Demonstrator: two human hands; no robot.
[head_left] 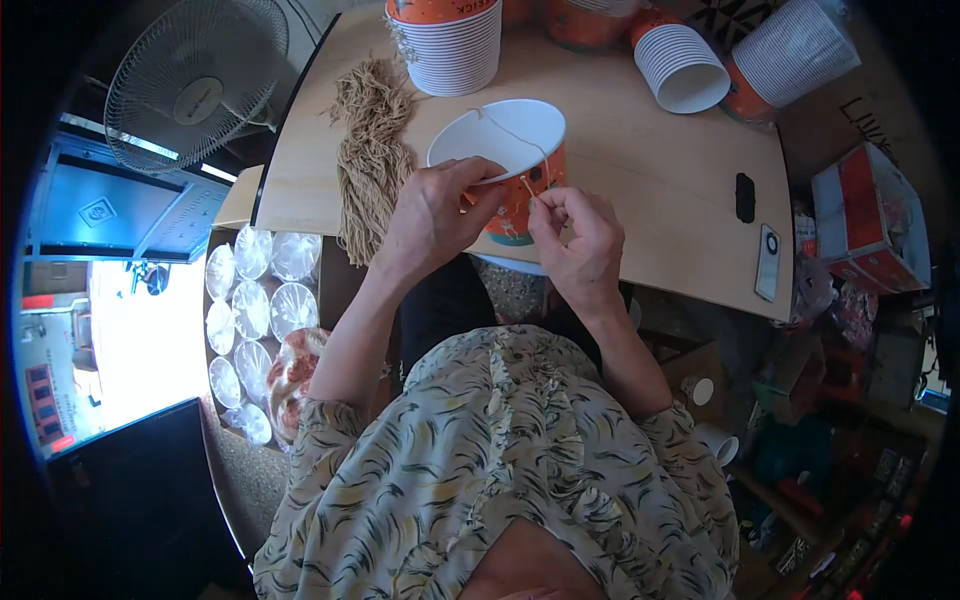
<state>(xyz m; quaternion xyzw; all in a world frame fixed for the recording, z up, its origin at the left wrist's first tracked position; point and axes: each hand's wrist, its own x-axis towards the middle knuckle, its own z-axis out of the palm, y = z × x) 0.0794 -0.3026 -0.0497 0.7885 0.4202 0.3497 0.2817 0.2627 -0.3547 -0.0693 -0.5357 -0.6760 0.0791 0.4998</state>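
Observation:
An orange paper bucket (513, 218) with a white inside is tilted toward me at the table's front edge. My left hand (440, 208) is closed on its near rim, thumb outside and fingers at the lip. A thin tan cord (527, 142) runs across the mouth from the far rim and down the right side. Beside that wall my right hand (582, 238) pinches the cord between thumb and fingertips. Left of the bucket lies a long bundle of tan cords (372, 175), and behind it stands a stack of nested buckets (455, 55).
More nested bucket stacks (683, 70) lie along the table's back. A phone (768, 262) and a small black object (745, 198) rest at the right edge. On the left are a fan (198, 95) and a carton of plastic-wrapped stacks (252, 308). A red-and-white box (868, 225) stands far right.

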